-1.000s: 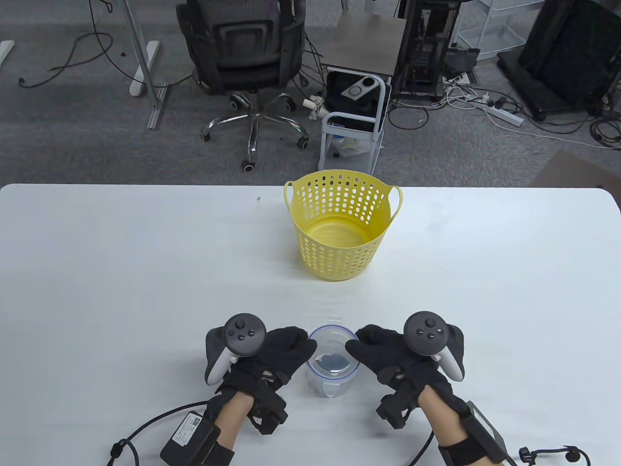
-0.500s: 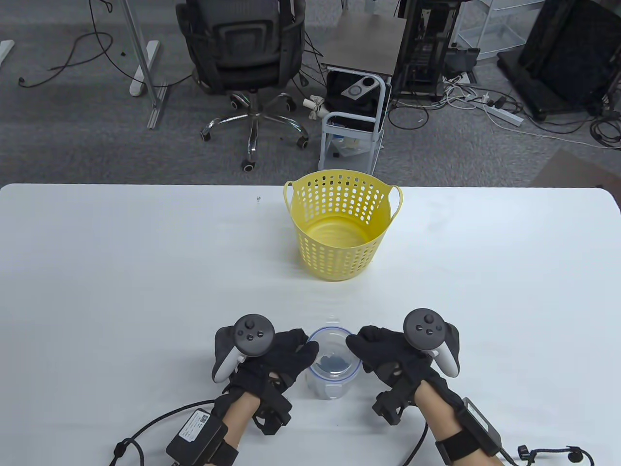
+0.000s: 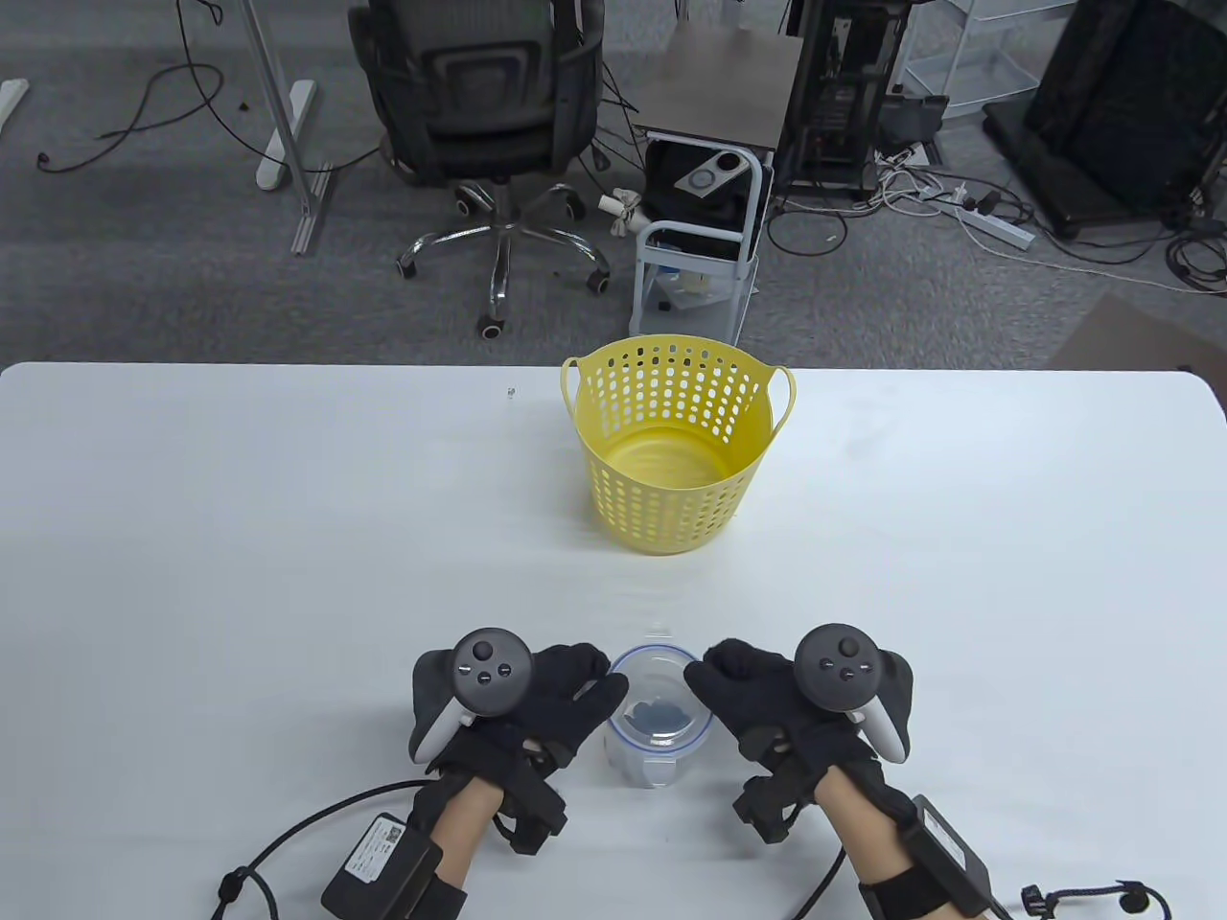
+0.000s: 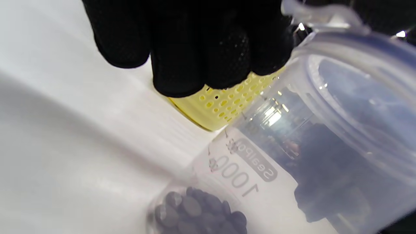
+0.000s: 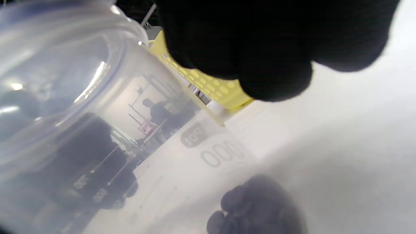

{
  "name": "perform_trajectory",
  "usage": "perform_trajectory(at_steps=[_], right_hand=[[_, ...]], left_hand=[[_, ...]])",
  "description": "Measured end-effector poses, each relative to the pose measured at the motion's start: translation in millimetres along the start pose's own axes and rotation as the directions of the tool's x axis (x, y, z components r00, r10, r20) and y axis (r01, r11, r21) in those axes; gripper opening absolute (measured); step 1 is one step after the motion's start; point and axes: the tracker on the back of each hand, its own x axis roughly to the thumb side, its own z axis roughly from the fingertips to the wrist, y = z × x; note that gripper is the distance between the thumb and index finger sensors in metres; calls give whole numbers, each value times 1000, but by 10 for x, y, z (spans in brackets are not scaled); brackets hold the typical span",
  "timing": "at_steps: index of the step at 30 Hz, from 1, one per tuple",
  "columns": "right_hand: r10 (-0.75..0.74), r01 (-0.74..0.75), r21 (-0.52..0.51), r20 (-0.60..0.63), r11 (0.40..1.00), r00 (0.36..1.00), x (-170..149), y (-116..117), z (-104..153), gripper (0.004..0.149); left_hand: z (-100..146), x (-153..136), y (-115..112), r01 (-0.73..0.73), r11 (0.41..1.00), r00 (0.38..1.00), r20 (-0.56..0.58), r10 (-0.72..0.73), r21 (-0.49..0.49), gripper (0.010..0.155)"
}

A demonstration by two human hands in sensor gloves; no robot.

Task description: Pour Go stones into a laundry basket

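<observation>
both hands have barely shifted: left hand (image 3: 537, 700) and right hand (image 3: 767, 695) flank the jar (image 3: 658, 714); grip can't be told; stones (image 4: 198, 211) unpoured, basket (image 3: 677, 450) waiting

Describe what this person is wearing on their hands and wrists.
Both the left hand and right hand wear black knit gloves. A dark grey round-topped tracker with small buttons and a pale handle is strapped to each hand. Black boxes sit on bare forearms, trailing black cables.
</observation>
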Motion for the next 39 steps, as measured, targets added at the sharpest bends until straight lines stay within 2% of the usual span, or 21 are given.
perform_trajectory(at_steps=[3,6,13,18,26,30,33,39], right_hand=[[60,-59,-27,61,998,996,128,18,49,87],[149,-138,-74,161,988,976,294,63,114,93],[324,-315,-82,307,946,895,569,259,233,99],[414,-417,-72,347,906,841,657,381,281,101],[480,-446,-179,374,877,793,723,436,346,92],[440,-396,-194,377,898,815,739,362,361,91],[398,-341,-213,365,916,842,734,235,363,90],[376,-293,-292,287,910,881,599,-76,303,90]], left_hand=[[32,24,56,29,998,1000,9,-30,59,75],[48,32,91,95,989,995,5,-96,112,75],[44,-30,140,133,983,991,-42,-129,123,74],[37,-108,221,145,981,987,-92,-134,129,74],[4,-193,231,138,986,985,-119,-126,94,73],[4,-183,228,144,985,985,-114,-132,95,73],[-2,-197,219,142,986,984,-117,-132,86,73],[-11,-197,188,152,987,982,-121,-144,60,73]])
